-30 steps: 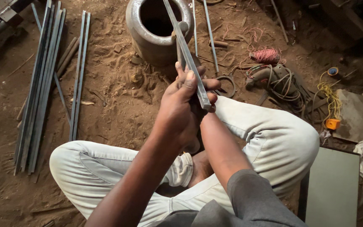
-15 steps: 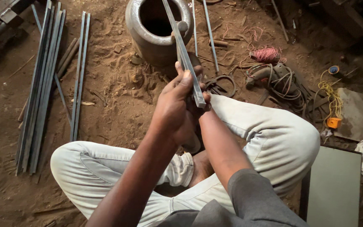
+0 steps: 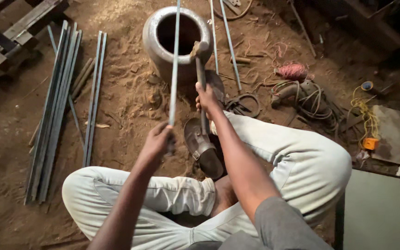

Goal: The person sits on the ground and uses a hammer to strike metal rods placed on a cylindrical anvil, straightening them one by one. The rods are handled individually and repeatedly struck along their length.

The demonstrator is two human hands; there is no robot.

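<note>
I sit cross-legged on a dirt floor. My left hand (image 3: 157,141) grips the near end of a long thin metal strip (image 3: 175,65) that runs away from me past the rim of a round grey pot (image 3: 159,52). My right hand (image 3: 206,99) holds the handle of a brush-like tool (image 3: 199,60) whose head rests at the pot's rim. The two hands are apart, the strip on the left, the tool on the right. A brown sandal (image 3: 203,149) lies between my knees.
A bundle of long metal strips (image 3: 54,106) lies on the floor at left. Two more rods (image 3: 223,41) lie right of the pot. Tangled wire and a pink thread spool (image 3: 294,72) sit at right, a yellow cord (image 3: 365,115) and a grey board (image 3: 371,213) further right.
Both hands were together on the strip in front of me. Now they have separated: the left holds the strip, the right holds the tool at the pot's rim.
</note>
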